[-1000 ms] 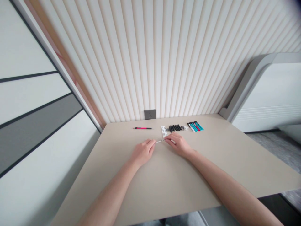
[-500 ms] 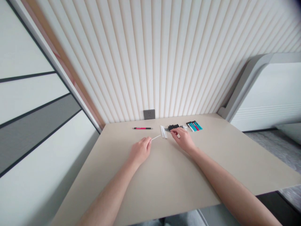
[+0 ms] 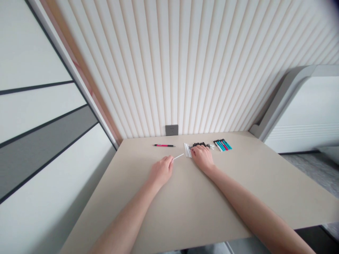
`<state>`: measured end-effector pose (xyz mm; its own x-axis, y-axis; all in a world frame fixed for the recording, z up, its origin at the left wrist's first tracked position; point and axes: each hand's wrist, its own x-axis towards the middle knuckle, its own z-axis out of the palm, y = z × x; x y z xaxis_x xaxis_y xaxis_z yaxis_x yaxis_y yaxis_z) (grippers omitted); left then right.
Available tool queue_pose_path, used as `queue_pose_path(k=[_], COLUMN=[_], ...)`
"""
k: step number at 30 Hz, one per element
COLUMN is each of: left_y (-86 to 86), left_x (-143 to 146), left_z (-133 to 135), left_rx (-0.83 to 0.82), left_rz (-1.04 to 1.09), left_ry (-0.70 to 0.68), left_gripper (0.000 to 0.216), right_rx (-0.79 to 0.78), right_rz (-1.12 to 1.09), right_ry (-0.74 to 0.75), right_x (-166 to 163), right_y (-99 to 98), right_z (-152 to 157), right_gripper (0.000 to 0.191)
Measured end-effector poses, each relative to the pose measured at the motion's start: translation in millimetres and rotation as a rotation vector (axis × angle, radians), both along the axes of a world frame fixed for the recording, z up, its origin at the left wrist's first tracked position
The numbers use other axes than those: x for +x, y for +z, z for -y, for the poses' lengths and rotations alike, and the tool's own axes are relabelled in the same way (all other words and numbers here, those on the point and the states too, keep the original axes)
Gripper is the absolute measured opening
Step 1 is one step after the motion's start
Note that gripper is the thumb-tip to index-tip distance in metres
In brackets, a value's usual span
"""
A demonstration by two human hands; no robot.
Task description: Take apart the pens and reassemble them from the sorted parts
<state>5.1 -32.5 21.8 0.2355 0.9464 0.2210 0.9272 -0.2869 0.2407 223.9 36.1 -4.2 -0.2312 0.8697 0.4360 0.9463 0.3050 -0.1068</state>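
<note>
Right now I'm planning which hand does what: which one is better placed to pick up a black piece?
Probably the right hand: it is at the near side of the black pieces. The left hand is farther off and holds a thin white stick.

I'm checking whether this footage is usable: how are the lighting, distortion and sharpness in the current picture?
Head view: soft light, a shadow low on the panelled cabinet at left; head view: the ribbed wall fans out and the top-right corner is dark; head view: the small pale pieces by the right hand are too soft to identify.
</note>
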Motion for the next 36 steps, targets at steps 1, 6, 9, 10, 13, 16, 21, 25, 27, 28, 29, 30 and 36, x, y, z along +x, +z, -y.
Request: queue_pose_path(k=[1,6,9,10,13,16,21,25,27,28,29,30,36], left_y=[-0.1,-0.3,-0.5,-0.5,-1.0,-1.5,-0.7,-0.3,-0.7,-0.9,-1.2,-1.5,-2.3], left_x=[0,1,1,1,1,1,1,1,1,1,1,1,2], left_z=[0,0,1,1,0,-1,0,0,0,0,0,-1,-1], left_rx=[-0.003,-0.027,-0.03,-0.029,-0.022,-0.017,-0.021,-0.017,-0.013,-0.012,-0.011,-0.01,0.001], left_rz=[-0.001,0.001,0.003,0.002,-0.003,-0.007,0.0,-0.006,-0.006,-0.005,-0.004,-0.003,-0.014], left_ry=[0.001,0.009,0.006,0.002,-0.003,-0.002,-0.008,-0.004,-0.006,-0.007,-0.008,-0.01,-0.013], left_gripper=[0.025,0.025,0.025,0.025,0.024,0.024,0.024,0.024,0.024,0.024,0.024,0.024,0.024], right_rx=[-0.013,-0.1,-0.101,-0.096,-0.104,-0.098,-0.112,-0.168,-0.169,-0.166,-0.161,-0.157,-0.13], right_rz=[0.009,0.012,0.007,0.001,-0.026,-0.053,-0.101,-0.147,-0.164,-0.169,-0.171,-0.171,-0.174], right_ry=[-0.002,0.013,0.036,0.04,0.054,0.05,-0.038,-0.052,-0.04,-0.03,-0.017,-0.003,-0.003], right_x=[-4,-14,-16,-16,-18,-19,-14,-9,-9,-10,-10,-11,-5], right_y=[-0.3,-2.0,-2.6,-2.7,-2.4,-0.9,1.5,1.3,0.7,0.4,0.0,-0.3,0.1], right_z=[1,5,4,4,3,4,9,12,13,13,14,14,10], right_gripper=[0.024,0.025,0.025,0.024,0.023,0.024,0.025,0.025,0.024,0.024,0.023,0.022,0.023])
